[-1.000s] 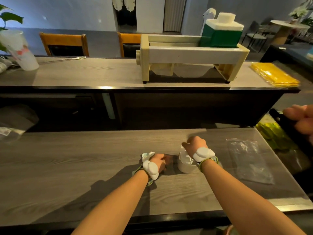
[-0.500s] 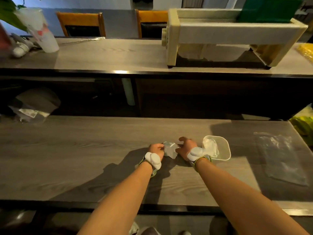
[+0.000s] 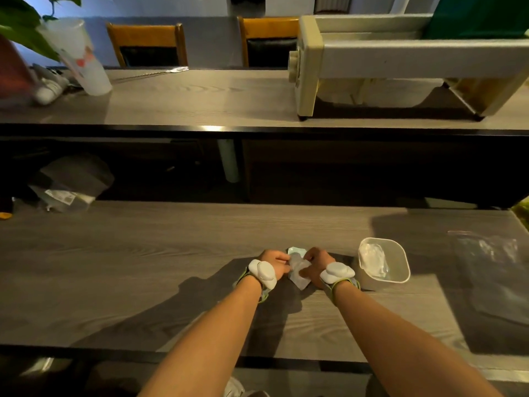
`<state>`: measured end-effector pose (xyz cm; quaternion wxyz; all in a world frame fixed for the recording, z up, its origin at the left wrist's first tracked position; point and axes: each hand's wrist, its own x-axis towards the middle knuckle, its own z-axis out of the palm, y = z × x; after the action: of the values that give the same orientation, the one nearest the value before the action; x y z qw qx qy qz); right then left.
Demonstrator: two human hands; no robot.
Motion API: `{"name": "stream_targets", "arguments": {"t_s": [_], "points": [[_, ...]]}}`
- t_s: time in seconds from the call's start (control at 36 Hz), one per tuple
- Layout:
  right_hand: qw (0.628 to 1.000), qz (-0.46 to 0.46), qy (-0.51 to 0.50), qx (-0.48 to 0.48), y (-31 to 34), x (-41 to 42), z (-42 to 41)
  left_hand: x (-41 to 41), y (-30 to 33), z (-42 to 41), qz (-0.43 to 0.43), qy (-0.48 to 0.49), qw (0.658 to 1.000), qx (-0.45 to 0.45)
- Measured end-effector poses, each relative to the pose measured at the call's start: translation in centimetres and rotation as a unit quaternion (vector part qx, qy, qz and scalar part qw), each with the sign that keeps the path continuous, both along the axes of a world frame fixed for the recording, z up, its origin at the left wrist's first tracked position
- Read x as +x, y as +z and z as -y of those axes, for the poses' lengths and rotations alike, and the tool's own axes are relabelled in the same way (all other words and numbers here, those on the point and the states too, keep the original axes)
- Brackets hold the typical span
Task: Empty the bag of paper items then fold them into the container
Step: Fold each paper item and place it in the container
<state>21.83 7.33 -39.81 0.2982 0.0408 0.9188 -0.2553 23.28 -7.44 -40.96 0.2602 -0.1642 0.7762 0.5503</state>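
A grey wood-grain table (image 3: 120, 282) fills the near view, with a second counter (image 3: 200, 98) and two chairs beyond it. On that counter, far ahead of the fingers, stand a cream frame-like stand (image 3: 372, 61) and a plastic cup (image 3: 83, 58).

The emptied clear bag (image 3: 498, 270) lies flat well to the right of the fingers, apparently set aside so it does not interfere. The clear container (image 3: 383, 263) sits just right of the right hand (image 3: 316, 266), close enough for a short transfer; it already holds pale folded paper.

The left hand (image 3: 273, 263) and right hand meet over a pale paper piece (image 3: 297, 270), which lies between them on the table. Fingers of both hands are curled and pinching its edges from opposite sides, a grip consistent with making a fold. Exact fingertip contact is partly hidden. Judged stage: folding under way, placement pending.
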Motion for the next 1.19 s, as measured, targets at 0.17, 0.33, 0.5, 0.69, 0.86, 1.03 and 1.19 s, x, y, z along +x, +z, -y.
{"name": "stream_targets", "arguments": {"t_s": [0.17, 0.33, 0.5, 0.69, 0.86, 1.03, 1.19], "points": [[0.999, 0.003, 0.031, 0.015, 0.0, 0.9, -0.3, 0.7, -0.3, 0.1, 0.034, 0.043, 0.998, 0.041], [0.999, -0.017, 0.030, -0.001, -0.1, 1.6, -1.8, 1.3, -0.4, 0.0, 0.042, 0.053, 0.997, 0.044], [0.994, -0.027, 0.009, -0.102, 0.8, 1.6, -3.2, 2.2, -0.3, -0.7, 0.054, 0.090, 0.989, 0.101], [0.986, -0.071, 0.014, -0.152, 2.0, 1.6, -3.6, 3.0, 0.4, -1.4, 0.020, 0.117, 0.984, 0.136], [0.952, -0.036, -0.132, -0.273, 2.6, 2.2, -3.4, 3.0, 1.4, -1.2, 0.062, 0.169, 0.968, 0.173], [0.945, -0.021, -0.192, -0.263, 2.2, 2.2, -1.8, 3.4, 2.0, -0.7, 0.087, 0.155, 0.946, 0.271], [0.952, -0.037, -0.166, -0.253, 1.9, 2.2, 0.1, 3.5, 1.0, 0.6, 0.058, 0.138, 0.970, 0.191]]}}
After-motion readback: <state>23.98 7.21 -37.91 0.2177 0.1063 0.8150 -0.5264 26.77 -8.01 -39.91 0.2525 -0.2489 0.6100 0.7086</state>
